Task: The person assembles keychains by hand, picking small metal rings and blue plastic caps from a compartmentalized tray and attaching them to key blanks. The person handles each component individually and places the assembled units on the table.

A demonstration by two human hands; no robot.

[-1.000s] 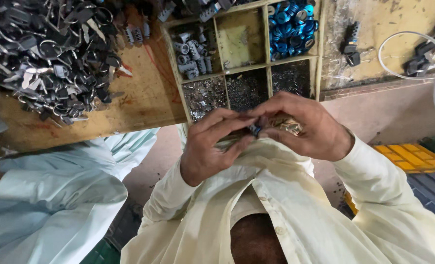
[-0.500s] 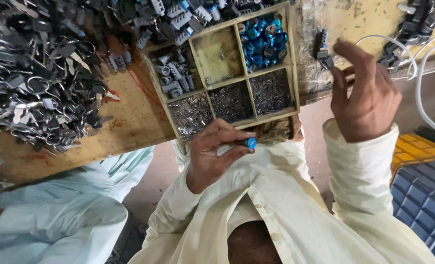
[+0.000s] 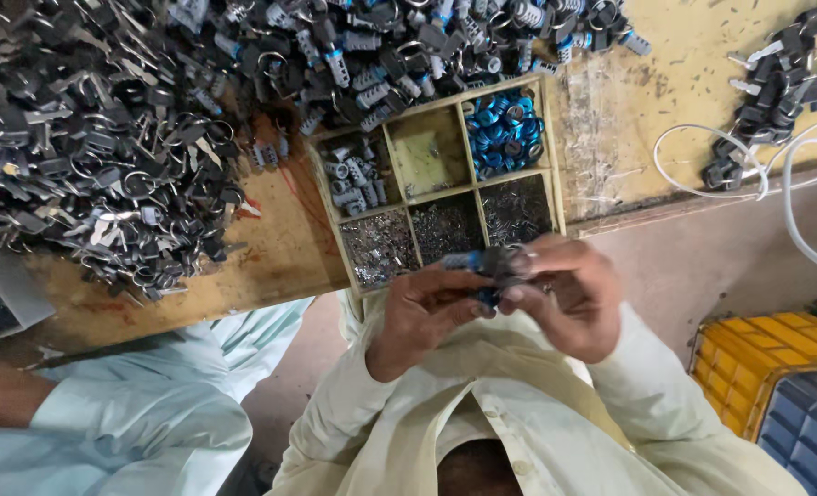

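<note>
Blue part: a small blue-and-dark piece [image 3: 482, 276] sits pinched between both hands, just at 6 o'clock of the wooden tray [image 3: 556, 184], above the person's lap.
Left hand: left hand [image 3: 422, 317] curls its fingers round the near end of the piece, a narrow grip closed on it.
Right hand: right hand [image 3: 569, 294] was up at 2 o'clock by the bench edge half a second ago; now it is back on the piece, fingertips pressed to its far end.
What changed: the hands have rejoined, so the fitting work looks resumed, likely with something fetched, though I cannot see what.
Tray: six compartments; blue caps [image 3: 505, 133] at 1 o'clock, grey bits in the near row.
Bench: heap of dark metal clips [image 3: 105, 147] at 10 o'clock.
Neighbour: pale green sleeve [image 3: 142, 422] at 8 o'clock.
</note>
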